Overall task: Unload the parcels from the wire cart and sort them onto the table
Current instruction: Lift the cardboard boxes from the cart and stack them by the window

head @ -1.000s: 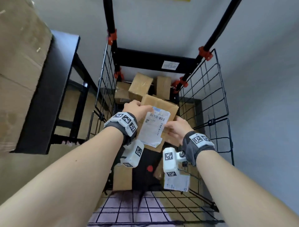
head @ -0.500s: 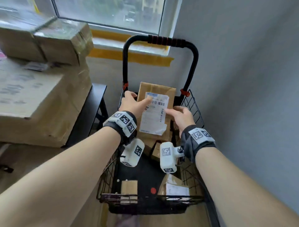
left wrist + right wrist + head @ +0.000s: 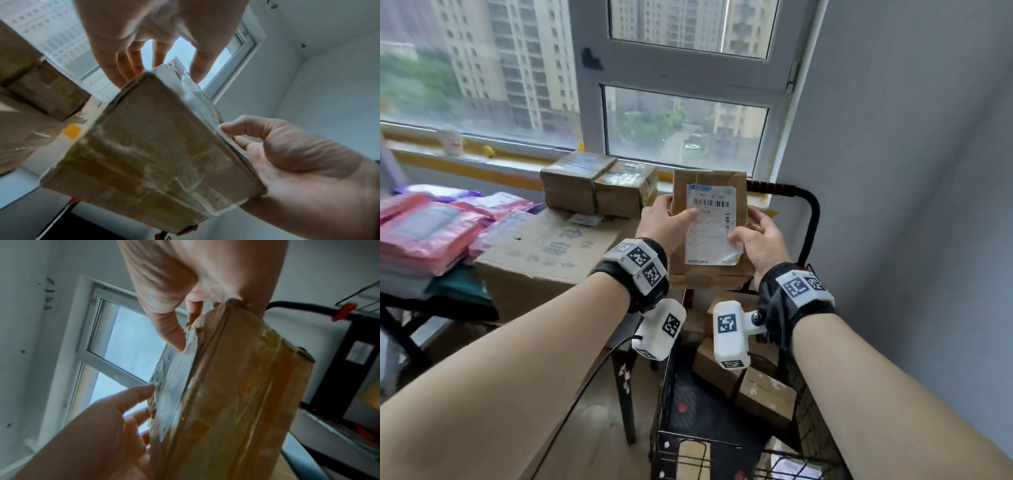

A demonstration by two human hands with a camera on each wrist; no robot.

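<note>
Hands meet on one brown cardboard parcel (image 3: 710, 274) in the head view, where it is held upright above the wire cart (image 3: 726, 448), its white shipping label (image 3: 710, 224) facing the person. The left hand (image 3: 664, 224) grips the parcel's left edge with the thumb laid across the label, and the right hand (image 3: 760, 243) grips the right edge with its thumb on the label's lower corner. More brown parcels (image 3: 763, 397) lie in the cart below, whose black handle (image 3: 811, 212) rises beside the grey wall. To the left a table (image 3: 431, 305) carries a large flat carton (image 3: 551, 253), two taped boxes (image 3: 599, 188) on top of it, and a stack of pink mailers (image 3: 424, 233); a window (image 3: 685, 133) is behind. From the left wrist, the parcel (image 3: 148, 154) shows its taped underside; the left hand (image 3: 139, 30) has its fingers behind the far edge and its thumb in front, clamped on it, while the right hand (image 3: 304, 160) cups the near right corner, thumb curled onto the label side. From the right wrist, the picture is blurred, but the right hand (image 3: 195, 283) appears to pinch the parcel (image 3: 230, 394) at its top corner, and the left hand (image 3: 107, 426) lies against the label face with fingers slightly spread.
</note>
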